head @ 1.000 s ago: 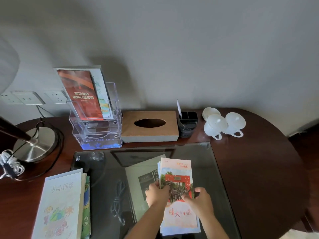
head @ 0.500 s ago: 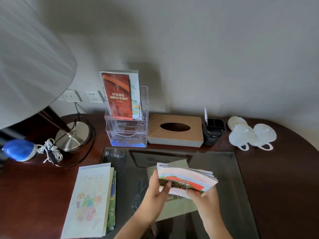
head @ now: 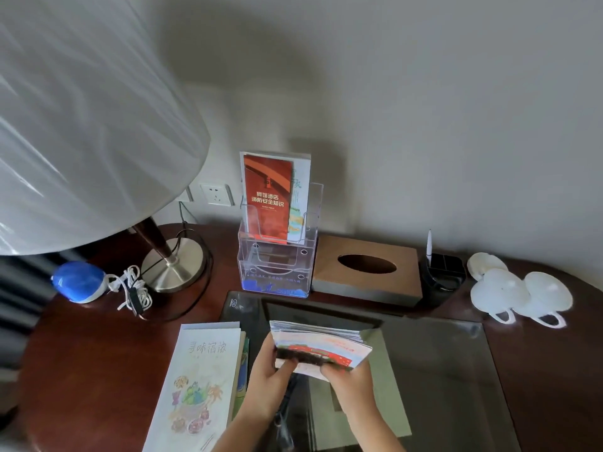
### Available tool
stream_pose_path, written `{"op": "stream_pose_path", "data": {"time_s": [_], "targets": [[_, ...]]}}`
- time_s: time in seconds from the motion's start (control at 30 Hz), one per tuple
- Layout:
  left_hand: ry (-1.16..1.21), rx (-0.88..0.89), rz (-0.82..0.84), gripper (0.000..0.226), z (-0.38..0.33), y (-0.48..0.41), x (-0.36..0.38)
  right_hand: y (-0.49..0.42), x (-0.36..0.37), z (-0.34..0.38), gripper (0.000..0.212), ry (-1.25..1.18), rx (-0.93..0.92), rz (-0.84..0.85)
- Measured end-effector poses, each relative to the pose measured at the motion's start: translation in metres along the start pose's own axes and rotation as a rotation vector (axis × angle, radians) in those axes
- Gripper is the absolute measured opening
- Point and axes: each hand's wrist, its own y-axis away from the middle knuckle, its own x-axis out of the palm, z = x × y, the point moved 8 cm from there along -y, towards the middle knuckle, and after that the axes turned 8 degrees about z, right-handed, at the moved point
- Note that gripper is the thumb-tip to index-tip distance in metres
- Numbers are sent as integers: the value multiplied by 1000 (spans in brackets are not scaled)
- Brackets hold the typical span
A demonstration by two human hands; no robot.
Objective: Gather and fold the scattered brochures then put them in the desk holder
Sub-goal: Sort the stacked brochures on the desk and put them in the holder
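Both hands hold a stack of brochures (head: 321,345) with a red gate picture, lifted off the glass and tilted toward the wall. My left hand (head: 266,383) grips its left edge and my right hand (head: 350,384) grips its near right side. The clear tiered desk holder (head: 277,256) stands at the back of the desk, with a red brochure (head: 267,199) and a pale one behind it in its rear tier. Its front tiers hold nothing that I can see. More pale brochures (head: 199,383) lie stacked on the desk to the left of my hands.
A glass mat (head: 450,370) covers the desk's middle with a grey sheet (head: 388,383) on it. A wooden tissue box (head: 367,270), black pen holder (head: 443,275) and white cups (head: 518,295) line the back right. A lamp (head: 81,125), blue device (head: 78,281) and cable sit left.
The stack went from lying flat on the glass to being raised and tipped up in both hands. My head has turned left, bringing the lamp shade into view.
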Motion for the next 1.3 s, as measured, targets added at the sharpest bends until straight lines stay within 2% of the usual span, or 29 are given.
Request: {"op": "stream_pose_path", "data": {"time_s": [0.17,0.3,0.53,0.8,0.93,1.03,1.1,1.13,1.23,1.3], "targets": [[-5,-24,-30,54,5,6,1,9,-7,-19,36,-62,100,-94],[47,28,-13,53,-8,3,3,9,0,-6,45,-39,23,-83],[168,-95,-44,43,9,9,11,13,0,-14,42,-57,61,-87],[47,-85,-76,37,14,12,10,16,2,-24,39,15,27,-63],[-16,-83,-69,35,22,11,3,14,3,-27,38,143,21,-27],[-151,-137,-46,40,37,18,-3,16,6,-33,43,222,56,6],[-302,-103,18,38,35,18,-2,13,1,-34,47,284,67,22],[-417,-69,71,37,31,16,-3,11,-2,-34,47,324,72,33],[-961,-35,262,48,26,3,-13,1,-2,-29,47,471,89,107],[-1106,-69,313,44,19,-6,-23,-5,-3,-23,46,519,82,147]]}}
